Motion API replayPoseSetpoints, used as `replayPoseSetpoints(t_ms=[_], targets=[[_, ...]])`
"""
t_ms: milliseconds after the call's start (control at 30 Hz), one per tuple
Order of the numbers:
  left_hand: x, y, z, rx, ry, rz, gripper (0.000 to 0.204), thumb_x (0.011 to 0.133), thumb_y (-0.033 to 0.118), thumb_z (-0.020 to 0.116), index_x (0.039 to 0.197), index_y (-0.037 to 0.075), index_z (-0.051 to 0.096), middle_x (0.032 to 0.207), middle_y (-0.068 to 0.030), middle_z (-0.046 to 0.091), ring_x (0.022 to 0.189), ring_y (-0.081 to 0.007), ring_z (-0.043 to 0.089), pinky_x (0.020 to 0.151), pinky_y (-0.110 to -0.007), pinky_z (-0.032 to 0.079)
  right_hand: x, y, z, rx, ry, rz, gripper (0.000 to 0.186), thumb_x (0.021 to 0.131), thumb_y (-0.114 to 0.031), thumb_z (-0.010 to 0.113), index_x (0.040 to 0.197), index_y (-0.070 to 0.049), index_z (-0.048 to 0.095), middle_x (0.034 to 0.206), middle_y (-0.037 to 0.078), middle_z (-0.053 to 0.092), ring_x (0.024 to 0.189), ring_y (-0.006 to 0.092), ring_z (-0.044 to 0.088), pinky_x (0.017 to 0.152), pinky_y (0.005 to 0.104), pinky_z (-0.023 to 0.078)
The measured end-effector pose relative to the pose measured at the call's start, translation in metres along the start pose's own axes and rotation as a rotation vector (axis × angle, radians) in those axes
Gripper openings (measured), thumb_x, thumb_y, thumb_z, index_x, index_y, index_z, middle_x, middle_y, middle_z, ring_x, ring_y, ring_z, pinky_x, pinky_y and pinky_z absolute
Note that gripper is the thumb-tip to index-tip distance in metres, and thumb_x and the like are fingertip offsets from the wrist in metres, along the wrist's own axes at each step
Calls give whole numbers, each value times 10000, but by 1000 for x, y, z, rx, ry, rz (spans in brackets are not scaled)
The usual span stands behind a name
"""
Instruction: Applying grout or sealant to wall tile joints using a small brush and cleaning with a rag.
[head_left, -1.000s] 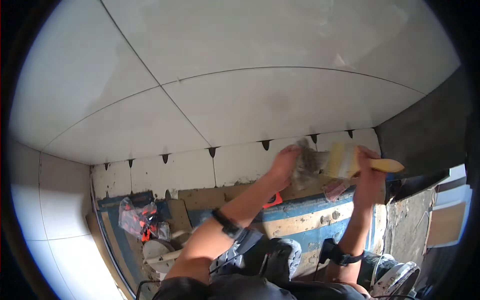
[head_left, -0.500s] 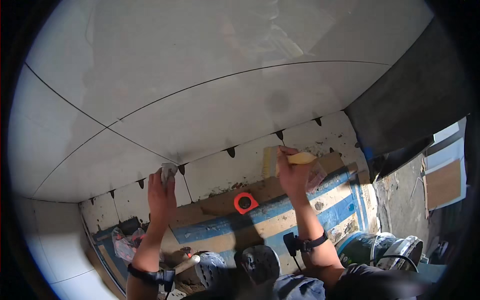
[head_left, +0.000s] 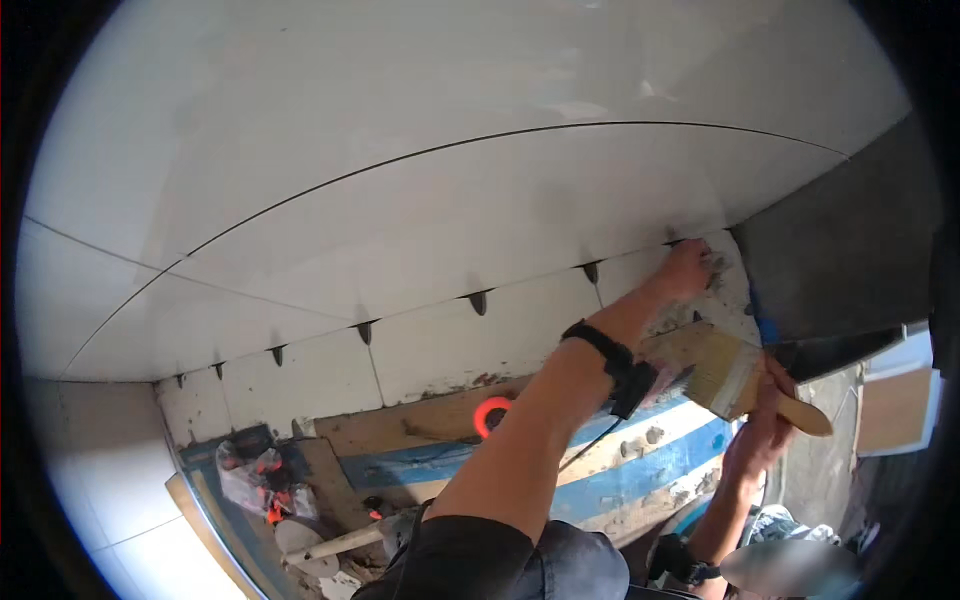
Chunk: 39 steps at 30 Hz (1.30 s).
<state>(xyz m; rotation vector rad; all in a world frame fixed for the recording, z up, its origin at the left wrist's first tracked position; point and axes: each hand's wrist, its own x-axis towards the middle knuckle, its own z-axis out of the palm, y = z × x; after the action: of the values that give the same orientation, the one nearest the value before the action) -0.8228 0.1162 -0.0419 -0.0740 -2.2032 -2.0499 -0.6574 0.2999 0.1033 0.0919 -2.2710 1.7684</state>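
Note:
My left hand (head_left: 686, 268) is closed on a grey crumpled cloth (head_left: 714, 264) at the right end of the low white tile strip (head_left: 300, 374), close to a black wedge spacer under the large white tiled surface (head_left: 450, 200). Other wedges (head_left: 478, 300) line that joint. Lower right, my right hand (head_left: 764, 418) grips a wide paintbrush (head_left: 722, 376) with pale yellow bristles and a wooden handle. A red tape measure (head_left: 488, 408) lies behind my left forearm, partly hidden by it.
Stained cardboard (head_left: 630, 470) with blue stripes lines the ledge. A plastic bag of orange pieces (head_left: 250, 470) and a pale-handled tool (head_left: 330, 545) lie at lower left. A dark panel (head_left: 830, 230) bounds the right, with boards (head_left: 895, 410) beyond; a bucket (head_left: 790, 528) is at lower right.
Since half a second ago my left hand has moved from left of centre far right along the joint, with the cloth. My right hand has shifted right and down with the brush.

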Motion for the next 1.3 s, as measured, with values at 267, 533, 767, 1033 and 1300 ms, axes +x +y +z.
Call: replayPoseSetpoints(t_ms=[267,533,767,1033,1300], targets=[[-255,158,-254,-90,314,-485,412,933,187,656,1305,10,642,1167,-108,691,1016,-210,651,890,-359,542,-48,-46,87,-123,-733,-310,320,1020,-149,527,1282,-7,642,1215,119,668,1146,245,611,1014,386,468],[-663,355,-402,67,1277,-630,251,970,167,585,1104,-12,697,1072,-107,704,995,-189,664,904,-327,517,-351,-81,232,-149,-1749,-1299,124,850,-248,654,865,-142,718,884,63,658,941,237,654,917,416,422],[-810,431,-339,-96,1793,-752,292,965,136,501,1125,-52,656,1060,-186,720,977,-300,707,914,-446,578,-392,-78,254,13,-2006,-1480,170,836,-247,671,907,-122,761,784,90,725,836,277,715,899,449,451],[-814,412,-384,305,1882,-988,437,927,200,622,1245,-100,642,1212,-259,683,1061,-343,676,877,-481,554,-238,-76,227,-91,-1888,-1218,112,774,-214,659,810,-117,702,750,124,702,816,319,689,849,456,450],[-808,216,-542,749,1445,-1265,475,875,361,662,1076,-61,747,1124,-304,726,1080,-398,719,930,-477,567,-186,-24,184,-418,-1762,-929,241,694,-258,727,843,-77,675,768,185,639,803,426,619,871,548,427]])
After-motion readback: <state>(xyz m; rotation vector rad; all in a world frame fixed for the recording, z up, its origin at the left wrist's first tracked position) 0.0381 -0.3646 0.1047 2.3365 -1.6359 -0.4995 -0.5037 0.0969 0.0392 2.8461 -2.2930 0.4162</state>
